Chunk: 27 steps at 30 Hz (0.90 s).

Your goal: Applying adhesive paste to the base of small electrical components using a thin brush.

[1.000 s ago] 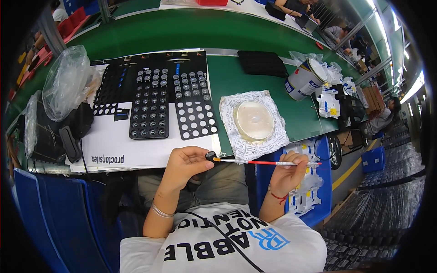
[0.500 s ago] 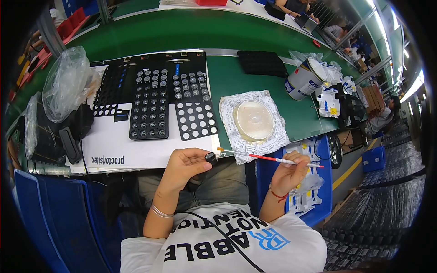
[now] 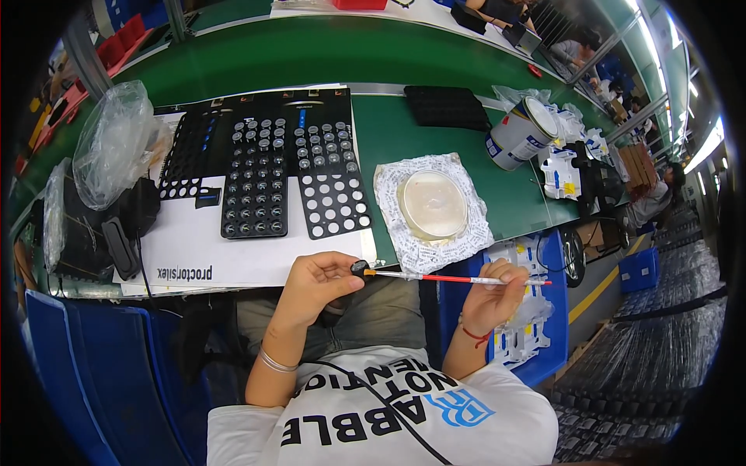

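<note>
So the left hand [image 3: 315, 283] was pinching a small black part [image 3: 359, 269] between thumb and fingers, held just off the near table edge, over the lap. The right hand [image 3: 493, 291] gripped a thin red-and-white brush [image 3: 458, 278] like a pen, tip touching the part. Just beyond the hands on the green table [image 3: 388, 140] sat a round dish [image 3: 432, 203] on foil, with black hole trays [image 3: 330, 182] to its left and a paint can [image 3: 522, 132] further right.

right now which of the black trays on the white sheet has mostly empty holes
The rightmost black tray, nearest the foil-lined dish: its lower rows show bare white holes, while the middle tray looks filled.
</note>
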### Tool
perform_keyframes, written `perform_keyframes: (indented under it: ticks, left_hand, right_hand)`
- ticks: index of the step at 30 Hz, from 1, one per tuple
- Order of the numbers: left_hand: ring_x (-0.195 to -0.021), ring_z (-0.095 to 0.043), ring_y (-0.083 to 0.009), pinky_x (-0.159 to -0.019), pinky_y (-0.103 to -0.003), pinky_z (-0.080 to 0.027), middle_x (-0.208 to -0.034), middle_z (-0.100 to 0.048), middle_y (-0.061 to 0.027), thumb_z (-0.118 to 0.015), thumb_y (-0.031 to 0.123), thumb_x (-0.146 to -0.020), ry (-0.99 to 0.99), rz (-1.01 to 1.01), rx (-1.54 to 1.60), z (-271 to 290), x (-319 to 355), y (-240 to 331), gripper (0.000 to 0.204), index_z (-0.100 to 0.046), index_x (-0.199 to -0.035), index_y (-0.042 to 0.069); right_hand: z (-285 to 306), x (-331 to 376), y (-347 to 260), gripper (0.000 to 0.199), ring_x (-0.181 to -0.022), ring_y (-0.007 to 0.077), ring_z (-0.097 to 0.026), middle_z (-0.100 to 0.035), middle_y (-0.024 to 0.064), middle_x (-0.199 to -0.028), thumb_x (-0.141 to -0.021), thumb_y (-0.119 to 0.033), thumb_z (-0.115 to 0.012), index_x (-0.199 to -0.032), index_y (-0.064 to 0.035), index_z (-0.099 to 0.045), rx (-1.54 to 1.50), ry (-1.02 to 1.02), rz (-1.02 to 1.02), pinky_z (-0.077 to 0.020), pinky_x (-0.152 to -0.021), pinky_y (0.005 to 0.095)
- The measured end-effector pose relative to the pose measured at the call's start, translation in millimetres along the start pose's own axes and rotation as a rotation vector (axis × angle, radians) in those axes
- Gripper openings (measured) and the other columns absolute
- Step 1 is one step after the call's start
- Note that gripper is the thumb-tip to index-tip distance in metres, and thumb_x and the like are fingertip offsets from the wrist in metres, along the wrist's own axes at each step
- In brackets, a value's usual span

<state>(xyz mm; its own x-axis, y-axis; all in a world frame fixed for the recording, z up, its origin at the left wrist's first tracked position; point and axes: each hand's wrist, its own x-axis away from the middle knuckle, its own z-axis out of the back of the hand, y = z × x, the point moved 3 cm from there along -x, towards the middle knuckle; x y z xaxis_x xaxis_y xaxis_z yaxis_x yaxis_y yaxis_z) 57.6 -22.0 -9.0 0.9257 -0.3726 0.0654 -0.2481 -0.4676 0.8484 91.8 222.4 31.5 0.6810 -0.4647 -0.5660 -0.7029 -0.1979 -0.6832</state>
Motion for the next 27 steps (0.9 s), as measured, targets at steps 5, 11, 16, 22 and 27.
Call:
perform_keyframes:
  ticks: [5,11,16,22,27]
  left_hand:
    - [-0.077,-0.060,-0.0124,-0.072,-0.023,-0.048,-0.088,-0.063,-0.0109,-0.063,-0.005,-0.071,0.000,0.007,0.031,-0.8,0.9,-1.3,0.023,-0.059,-0.093,-0.007]
    - [-0.079,-0.055,-0.0092,-0.072,-0.022,-0.047,-0.090,-0.060,-0.0062,-0.065,-0.003,-0.072,-0.051,-0.027,0.007,0.9,3.0,7.3,0.027,-0.058,-0.097,-0.005]
    - [-0.075,-0.049,-0.0062,-0.060,-0.017,-0.042,-0.089,-0.054,-0.0015,-0.067,-0.002,-0.068,0.204,-0.324,-0.395,20.1,-11.8,70.8,0.023,-0.059,-0.089,0.000]
    - [-0.079,-0.049,-0.0197,-0.071,-0.029,-0.039,-0.083,-0.054,-0.0053,-0.073,0.022,-0.064,0.828,-0.631,-1.266,99.6,-52.5,130.4,0.025,-0.065,-0.083,0.006]
    - [-0.086,-0.049,-0.0231,-0.079,-0.032,-0.038,-0.085,-0.055,-0.0070,-0.073,0.025,-0.064,0.799,-0.519,-1.431,132.8,-73.9,125.9,0.025,-0.067,-0.083,0.009]
  right_hand:
    - [3.2,-0.7,0.9,0.024,-0.053,0.0086,-0.030,-0.036,0.0002,-0.059,-0.091,-0.023,-0.040,-0.073,-0.0074,-0.040,0.037,0.026,-0.002,-0.0246,-0.051,0.0231]
    - [7.9,-2.6,3.0,0.025,-0.054,0.0087,-0.029,-0.035,-0.0001,-0.059,-0.091,-0.024,-0.041,-0.073,-0.0074,-0.041,0.053,0.065,0.029,-0.0250,-0.052,0.0225]
    - [20.5,-3.8,3.2,0.025,-0.051,0.0091,-0.030,-0.036,0.0018,-0.057,-0.091,-0.024,-0.041,-0.073,-0.0070,-0.041,0.047,0.164,0.052,-0.0263,-0.050,0.0216]
    - [24.2,-0.4,2.2,0.024,-0.058,0.0082,-0.034,-0.038,0.0011,-0.064,-0.092,-0.025,-0.041,-0.076,-0.0074,-0.045,-0.015,0.135,-0.007,-0.0299,-0.056,0.0206]
    - [24.6,-1.1,3.5,0.025,-0.053,0.0086,-0.033,-0.039,0.0024,-0.059,-0.091,-0.024,-0.043,-0.074,-0.0065,-0.044,0.032,0.257,0.031,-0.0272,-0.050,0.0197]
